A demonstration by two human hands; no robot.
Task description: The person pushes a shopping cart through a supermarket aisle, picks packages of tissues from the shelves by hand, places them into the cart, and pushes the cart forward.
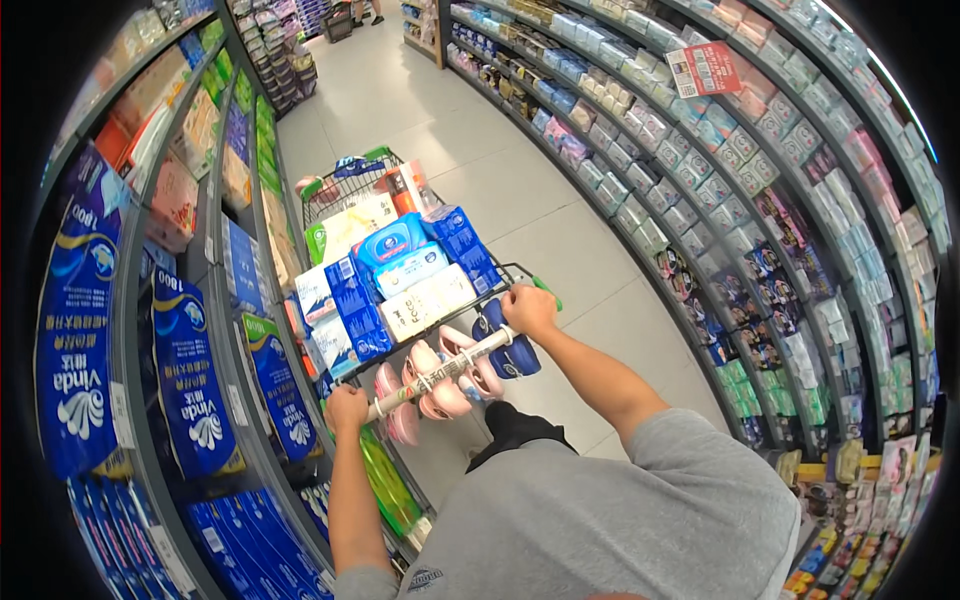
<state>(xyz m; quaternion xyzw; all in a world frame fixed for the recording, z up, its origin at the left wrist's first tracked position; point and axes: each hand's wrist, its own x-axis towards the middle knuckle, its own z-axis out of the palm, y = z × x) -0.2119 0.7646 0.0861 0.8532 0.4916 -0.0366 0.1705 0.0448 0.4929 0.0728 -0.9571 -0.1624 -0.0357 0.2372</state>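
Observation:
My left hand [347, 409] and my right hand [529, 309] are closed around the two ends of a shopping cart's handle [442, 375]. Packs of tissues and wipes fill the near part of the wire cart [358, 182]: a blue wet-wipe pack [390, 244], a white pack with black lettering [427, 302] and a blue pack [358, 311] among them. Several pink clogs [442, 394] hang just below the handle, and a dark blue pair of slippers [506, 349] hangs near my right hand. Farther forward, a dark blue item hangs over the cart's front rim.
Shelves of Vinda tissue packs [79, 322] stand close on the left. Long curved-looking shelves [660, 150] of small packaged goods line the right, with a red sign [703, 69]. Tiled floor [487, 142] runs ahead between them. A person's legs [368, 10] and a dark basket [337, 24] are far ahead.

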